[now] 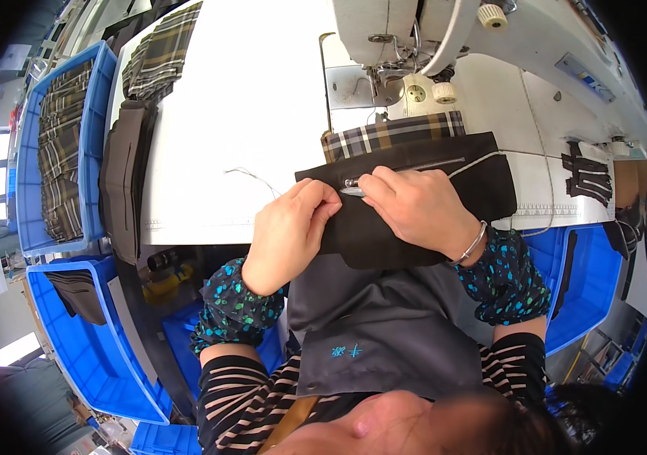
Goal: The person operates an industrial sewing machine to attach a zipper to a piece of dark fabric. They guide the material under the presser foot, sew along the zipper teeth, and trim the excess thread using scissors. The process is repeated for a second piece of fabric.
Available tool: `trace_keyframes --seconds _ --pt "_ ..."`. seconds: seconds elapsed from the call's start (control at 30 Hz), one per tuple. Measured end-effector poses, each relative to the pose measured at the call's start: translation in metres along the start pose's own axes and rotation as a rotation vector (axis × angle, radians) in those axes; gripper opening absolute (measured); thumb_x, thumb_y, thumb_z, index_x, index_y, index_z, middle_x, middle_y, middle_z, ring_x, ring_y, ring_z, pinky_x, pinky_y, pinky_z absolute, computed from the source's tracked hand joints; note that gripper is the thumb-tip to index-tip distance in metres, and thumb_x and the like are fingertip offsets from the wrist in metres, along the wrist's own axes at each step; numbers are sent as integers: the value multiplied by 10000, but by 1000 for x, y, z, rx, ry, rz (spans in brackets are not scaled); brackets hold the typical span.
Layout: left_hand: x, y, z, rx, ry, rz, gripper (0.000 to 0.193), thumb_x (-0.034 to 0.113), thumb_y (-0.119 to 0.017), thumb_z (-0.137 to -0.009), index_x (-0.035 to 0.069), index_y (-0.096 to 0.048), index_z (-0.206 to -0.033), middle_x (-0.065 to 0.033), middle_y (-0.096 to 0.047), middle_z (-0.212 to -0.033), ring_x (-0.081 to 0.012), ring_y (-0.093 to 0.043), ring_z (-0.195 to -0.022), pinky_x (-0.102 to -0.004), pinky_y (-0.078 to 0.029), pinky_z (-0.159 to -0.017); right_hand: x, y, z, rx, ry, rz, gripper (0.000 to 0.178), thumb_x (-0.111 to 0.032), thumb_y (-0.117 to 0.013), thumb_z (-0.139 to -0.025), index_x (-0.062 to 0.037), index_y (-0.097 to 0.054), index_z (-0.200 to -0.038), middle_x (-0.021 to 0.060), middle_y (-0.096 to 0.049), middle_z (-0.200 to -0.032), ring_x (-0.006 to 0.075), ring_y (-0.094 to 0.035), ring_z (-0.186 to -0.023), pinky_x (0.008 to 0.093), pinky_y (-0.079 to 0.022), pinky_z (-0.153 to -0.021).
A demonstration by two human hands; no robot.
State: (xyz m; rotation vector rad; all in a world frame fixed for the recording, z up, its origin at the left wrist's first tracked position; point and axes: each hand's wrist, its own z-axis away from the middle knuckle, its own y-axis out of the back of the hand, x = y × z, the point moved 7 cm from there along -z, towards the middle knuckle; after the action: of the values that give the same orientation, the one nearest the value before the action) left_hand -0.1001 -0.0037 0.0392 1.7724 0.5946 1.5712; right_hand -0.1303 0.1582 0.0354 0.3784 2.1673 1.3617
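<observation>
A black fabric panel [407, 246] with a zipper [433, 164] across it lies at the table's front edge, before the sewing machine. Over its left part, my left hand [291, 227] is closed, thumb and forefinger pinched together; what they hold is too small to make out. My right hand [423, 212] rests on the panel, closed round small silver thread snips [352, 192], their blades pointing at my left fingertips. Beside the blades is the zipper pull [350, 183]. A pale cord [479, 163] runs from near my right hand over the panel. Plaid fabric [399, 135] shows behind the panel.
The sewing machine [520, 57] stands over the far right of the white table [225, 114]. Dark folded pieces [125, 174] and plaid fabric [162, 53] lie along its left edge. Blue bins [96, 144] stand at the left, another blue bin [592, 280] at the right.
</observation>
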Motion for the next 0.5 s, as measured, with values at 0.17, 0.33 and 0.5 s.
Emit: trace_keyframes --seconds 0.17,0.33,0.5 --pt "-1 5 6 -66 -33 79 95 144 -712 -973 63 -671 -945 -111 -695 -913 -349 -683 -789 -432 -532 -668 5 13 5 62 -37 10 149 -193 -670 -960 -108 -615 -1070 40 -579 -856 195 -673 -665 342 -522 -555" --pt "-12 32 28 -339 21 -11 269 277 -827 -883 70 -729 -742 -87 -697 -883 -315 -661 -771 -409 -506 -673 51 67 40 203 -353 103 203 -222 -709 -989 -120 -645 -1152 64 -663 -969 280 -695 -730 404 -531 -604" --pt "11 44 17 153 -89 -238 267 269 -888 -805 97 -747 -953 -37 -691 -965 -295 -634 -921 -417 -486 -823 126 115 109 310 -728 332 264 -213 -699 -998 -98 -670 -1234 97 -720 -1121 305 -724 -886 414 -570 -721"
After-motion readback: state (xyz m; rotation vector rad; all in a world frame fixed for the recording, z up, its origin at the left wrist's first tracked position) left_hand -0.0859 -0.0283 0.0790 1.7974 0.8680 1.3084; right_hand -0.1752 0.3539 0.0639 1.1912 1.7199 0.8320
